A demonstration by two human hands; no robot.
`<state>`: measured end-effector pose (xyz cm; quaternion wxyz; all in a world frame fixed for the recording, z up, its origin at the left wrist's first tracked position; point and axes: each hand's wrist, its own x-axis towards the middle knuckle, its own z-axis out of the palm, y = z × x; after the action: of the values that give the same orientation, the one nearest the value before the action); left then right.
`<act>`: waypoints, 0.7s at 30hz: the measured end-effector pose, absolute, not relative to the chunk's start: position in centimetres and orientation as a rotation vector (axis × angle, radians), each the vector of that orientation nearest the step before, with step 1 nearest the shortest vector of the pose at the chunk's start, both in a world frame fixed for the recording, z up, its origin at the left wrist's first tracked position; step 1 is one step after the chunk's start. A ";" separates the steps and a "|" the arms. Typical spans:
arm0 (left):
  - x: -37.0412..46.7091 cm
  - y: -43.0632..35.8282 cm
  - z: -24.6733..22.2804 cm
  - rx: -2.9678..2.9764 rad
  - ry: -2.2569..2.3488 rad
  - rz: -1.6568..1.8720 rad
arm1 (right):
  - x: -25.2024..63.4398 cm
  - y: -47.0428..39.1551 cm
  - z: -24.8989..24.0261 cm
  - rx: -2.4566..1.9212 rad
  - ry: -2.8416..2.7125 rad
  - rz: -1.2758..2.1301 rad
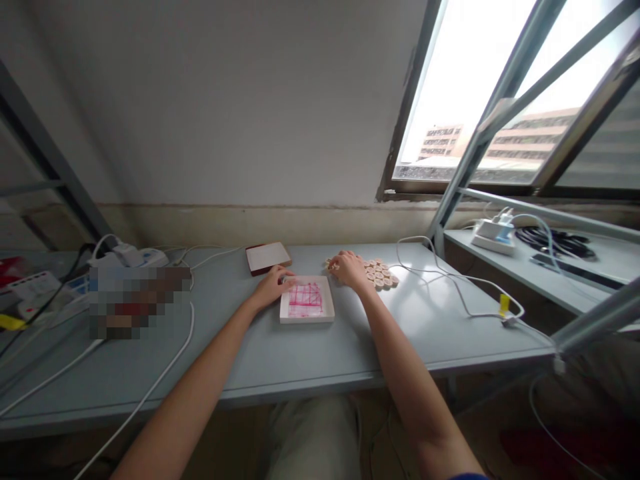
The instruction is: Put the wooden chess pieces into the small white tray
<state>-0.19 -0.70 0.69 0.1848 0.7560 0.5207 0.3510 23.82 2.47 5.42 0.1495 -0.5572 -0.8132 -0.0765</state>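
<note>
A grey table [310,360] is seen spanning the view below a pale wall, with a window [515,93] at the upper right. White cables [460,287] are trailed across the table's right part, and power strips [135,257] are set at its far left. Near the middle a shallow white tray [327,313] holding a sheet with a pink grid is laid flat, and a brown-edged lid [269,257] is placed just behind it. A cluster of pale round pieces [383,273] is spread just to the right of the tray. The left hand [273,285] is rested at the tray's far left corner, fingers loosely curled and touching its rim; nothing is seen held. The right hand [350,269] is laid palm down over the cluster's left part, fingers spread on the pieces; whether any piece is gripped cannot be told.
</note>
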 end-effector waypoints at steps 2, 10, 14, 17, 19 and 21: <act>-0.1 -0.6 0.5 2.080 1.485 1.016 | 24.1 2.7 5.3 -1.594 -2.328 -0.195; 0.2 -1.1 0.8 2.107 1.532 0.964 | 23.9 2.7 4.8 -1.534 -2.351 -0.267; 0.1 -0.8 0.7 2.111 1.520 0.958 | 23.8 2.5 6.0 -1.454 -2.286 -0.108; 0.0 -0.7 0.5 2.107 1.516 0.966 | 22.9 1.9 7.0 -1.236 -2.285 0.073; 0.0 -0.6 0.5 2.102 1.515 0.988 | 21.7 1.3 7.1 -1.068 -2.376 0.170; 0.0 -0.5 0.4 2.105 1.516 1.014 | 20.4 0.5 6.7 -0.982 -2.491 0.205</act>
<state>0.04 -0.46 0.41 0.1774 0.7439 0.5356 0.3582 20.45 0.53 6.71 0.2262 -0.3562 -0.9036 0.0745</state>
